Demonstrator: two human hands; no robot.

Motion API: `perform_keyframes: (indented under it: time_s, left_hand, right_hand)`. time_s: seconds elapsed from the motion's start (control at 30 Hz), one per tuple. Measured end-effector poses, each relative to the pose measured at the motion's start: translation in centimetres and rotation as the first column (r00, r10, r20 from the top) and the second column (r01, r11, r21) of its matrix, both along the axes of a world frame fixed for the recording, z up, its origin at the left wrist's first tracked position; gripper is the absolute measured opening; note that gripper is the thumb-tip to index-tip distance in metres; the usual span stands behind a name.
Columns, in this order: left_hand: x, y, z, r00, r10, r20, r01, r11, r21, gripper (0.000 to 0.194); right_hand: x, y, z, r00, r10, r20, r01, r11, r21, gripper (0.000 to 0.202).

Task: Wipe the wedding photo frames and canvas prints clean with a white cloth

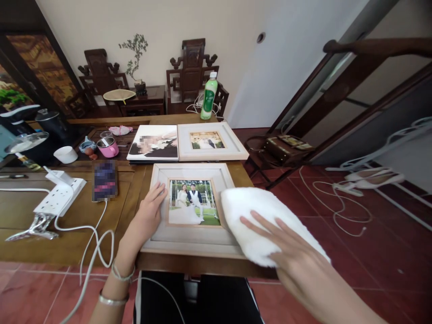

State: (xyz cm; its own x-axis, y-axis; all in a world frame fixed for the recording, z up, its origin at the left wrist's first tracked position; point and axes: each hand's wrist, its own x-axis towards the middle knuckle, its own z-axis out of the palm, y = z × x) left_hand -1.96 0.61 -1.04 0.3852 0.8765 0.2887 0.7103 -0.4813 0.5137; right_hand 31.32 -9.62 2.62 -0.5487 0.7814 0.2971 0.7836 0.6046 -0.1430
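A pale picture frame (199,245) lies flat at the table's front edge, with a photo of two people in the middle of it. My left hand (150,211) grips its left side, the fingers closed over the border. On the frame's right side rests a fluffy white cloth (249,202), which hides part of that border and hangs past the table edge. My right hand (270,234) holds this cloth from above, its fingers somewhat spread and pressed into the pile. Whatever lies under the cloth is hidden.
Behind are a second framed photo (232,139) and a photo panel (158,155). A green bottle (209,96) stands at the back. To the left are a power strip (60,198) with loose cables, a phone (104,180) and a pink cup (108,148). A wooden chair (286,148) stands right.
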Motion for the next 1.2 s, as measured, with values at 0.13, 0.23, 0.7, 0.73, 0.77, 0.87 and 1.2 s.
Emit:
perform_keyframes:
  time_s: [0.13,0.23,0.7,0.73,0.77,0.87,1.2]
  left_hand:
    - [0.2,-0.1,-0.2,1.000,0.020,-0.013,-0.020,1.000,-0.001,0.059]
    - [0.3,-0.1,-0.2,0.999,0.031,-0.028,-0.031,1.000,-0.005,0.063]
    - [0.8,-0.5,1.5,1.000,-0.009,0.021,0.010,1.000,-0.017,0.055]
    - [0.8,-0.5,1.4,1.000,-0.013,0.021,0.013,1.000,-0.016,0.056]
    - [0.7,-0.5,1.2,1.000,-0.016,0.024,0.016,1.000,-0.014,0.058]
    - [0.5,-0.4,0.7,0.999,-0.026,0.042,0.026,1.000,-0.013,0.065]
    - [0.5,-0.3,0.6,0.999,-0.024,0.043,0.024,1.000,0.003,0.059]
  right_hand:
    - [0.0,5.4,0.7,0.988,-0.151,0.024,0.150,0.989,0.012,0.037]
    - [-3.7,9.8,2.3,0.986,-0.168,0.001,0.167,0.982,0.083,0.041]
    - [-16.7,16.8,1.2,0.935,0.253,0.248,-0.241,0.967,-0.080,0.035]
    - [-16.7,16.9,1.3,0.936,0.236,0.260,-0.228,0.972,-0.061,0.034]
    - [-16.7,17.1,1.4,0.937,0.218,0.272,-0.216,0.976,-0.040,0.033]
    - [-17.1,17.6,1.7,0.943,0.167,0.289,-0.178,0.984,0.014,0.033]
    - [-14.6,17.4,2.4,0.934,0.303,0.190,-0.278,0.949,-0.150,0.045]
